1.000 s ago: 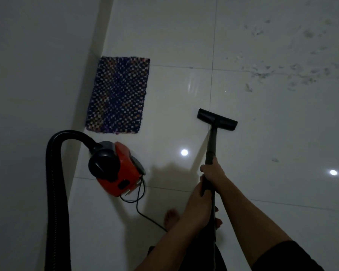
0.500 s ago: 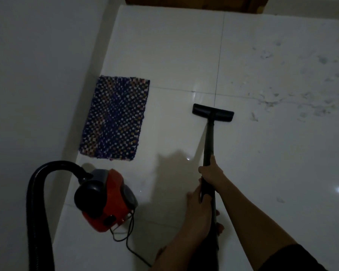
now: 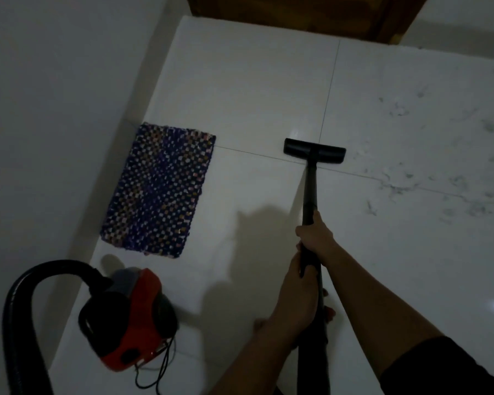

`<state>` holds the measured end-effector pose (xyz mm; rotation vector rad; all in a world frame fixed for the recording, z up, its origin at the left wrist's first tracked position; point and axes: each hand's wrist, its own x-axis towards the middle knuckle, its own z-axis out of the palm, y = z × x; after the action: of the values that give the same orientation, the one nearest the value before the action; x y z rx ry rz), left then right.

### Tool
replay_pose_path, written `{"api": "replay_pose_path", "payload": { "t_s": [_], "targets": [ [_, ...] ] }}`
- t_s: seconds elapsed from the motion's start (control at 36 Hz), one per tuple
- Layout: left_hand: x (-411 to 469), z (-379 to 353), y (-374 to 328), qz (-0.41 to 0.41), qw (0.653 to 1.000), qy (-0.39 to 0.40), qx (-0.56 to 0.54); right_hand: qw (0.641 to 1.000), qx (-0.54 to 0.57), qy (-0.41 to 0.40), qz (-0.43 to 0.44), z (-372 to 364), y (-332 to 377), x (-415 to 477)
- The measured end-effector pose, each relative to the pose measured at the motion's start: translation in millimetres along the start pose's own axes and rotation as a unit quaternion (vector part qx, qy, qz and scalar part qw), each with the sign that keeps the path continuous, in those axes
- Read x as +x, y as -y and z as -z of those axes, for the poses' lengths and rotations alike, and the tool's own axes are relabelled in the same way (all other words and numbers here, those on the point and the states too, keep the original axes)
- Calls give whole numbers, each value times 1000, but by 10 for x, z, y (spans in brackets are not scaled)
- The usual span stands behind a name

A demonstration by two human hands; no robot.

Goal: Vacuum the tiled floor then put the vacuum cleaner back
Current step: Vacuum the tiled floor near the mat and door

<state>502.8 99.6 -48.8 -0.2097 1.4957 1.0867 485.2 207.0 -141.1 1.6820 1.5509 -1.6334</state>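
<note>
A black vacuum wand (image 3: 310, 189) runs from my hands down to its flat floor nozzle (image 3: 314, 151), which rests on the white tiled floor (image 3: 254, 89) at a tile joint. My right hand (image 3: 315, 236) grips the wand higher up; my left hand (image 3: 297, 292) grips it just below, closer to me. The red and black vacuum cleaner body (image 3: 131, 317) sits on the floor at lower left, with its black hose (image 3: 20, 295) arching off to the left. Grey dust and debris (image 3: 439, 183) are scattered over the tiles to the right of the nozzle.
A purple woven mat (image 3: 160, 189) lies by the grey wall (image 3: 54, 109) on the left. The vacuum's power cord (image 3: 160, 372) loops on the floor beside the body. A brown wooden door (image 3: 311, 12) stands at the far end. My bare foot (image 3: 261, 326) shows beneath my arms.
The nozzle has slid forward across the tiles to the joint line. The view has tilted up, bringing the wooden door into sight. Both hands keep their grip on the wand.
</note>
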Motion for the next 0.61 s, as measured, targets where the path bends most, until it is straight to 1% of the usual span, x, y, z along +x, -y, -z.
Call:
{"api": "replay_pose_path", "payload": {
  "t_s": [0.28,0.36,0.47,0.61],
  "targets": [
    [195,-468,-160,4,999,42,32,998,13,-56,-12,605,-19,95],
    [309,-594,-266,8,998,54,43,998,26,-60,-15,789,54,177],
    [524,-822,-478,9,997,47,54,996,40,-72,-20,1043,222,341],
    [759,-1076,-800,33,997,43,49,996,43,-78,-28,1404,468,568]
  ]
}}
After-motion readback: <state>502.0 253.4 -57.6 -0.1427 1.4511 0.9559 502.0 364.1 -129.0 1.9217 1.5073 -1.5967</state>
